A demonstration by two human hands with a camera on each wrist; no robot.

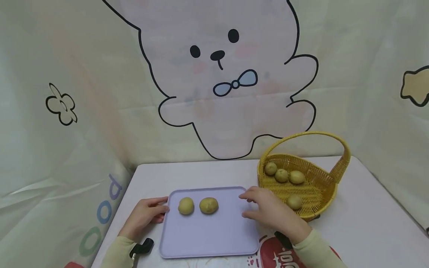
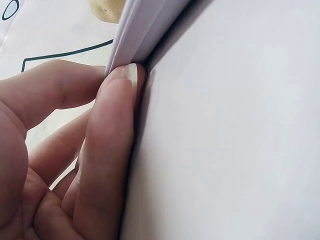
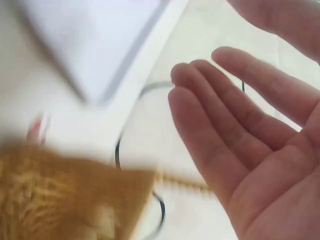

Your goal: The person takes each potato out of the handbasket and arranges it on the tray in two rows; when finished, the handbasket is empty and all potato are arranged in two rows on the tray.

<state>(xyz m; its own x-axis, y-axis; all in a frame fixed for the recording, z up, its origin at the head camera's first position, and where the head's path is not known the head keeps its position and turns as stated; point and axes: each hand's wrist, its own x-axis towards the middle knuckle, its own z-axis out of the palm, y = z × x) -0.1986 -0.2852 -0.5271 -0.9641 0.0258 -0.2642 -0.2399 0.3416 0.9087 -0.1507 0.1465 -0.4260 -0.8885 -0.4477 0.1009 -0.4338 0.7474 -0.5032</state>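
Note:
A pale lilac tray (image 1: pixel 209 238) lies on the table with two potatoes on it, a rounder potato (image 1: pixel 186 206) at left and a longer potato (image 1: pixel 209 205) beside it. My left hand (image 1: pixel 145 216) is at the tray's left rim, its fingertips touching the edge; the left wrist view shows the thumb and a finger against the rim (image 2: pixel 137 37). Over the tray's right edge my right hand (image 1: pixel 268 208) hangs with fingers apart and nothing held. Just beyond it stands a yellow wicker basket (image 1: pixel 316 186) with several potatoes (image 1: pixel 296 177) inside.
The basket's tall handle (image 1: pixel 343 156) arches above its right side. A red and white printed patch (image 1: pixel 275 253) shows on the table (image 1: pixel 368 223) near the front. Behind hangs a curtain (image 1: pixel 134 137) with cartoon drawings.

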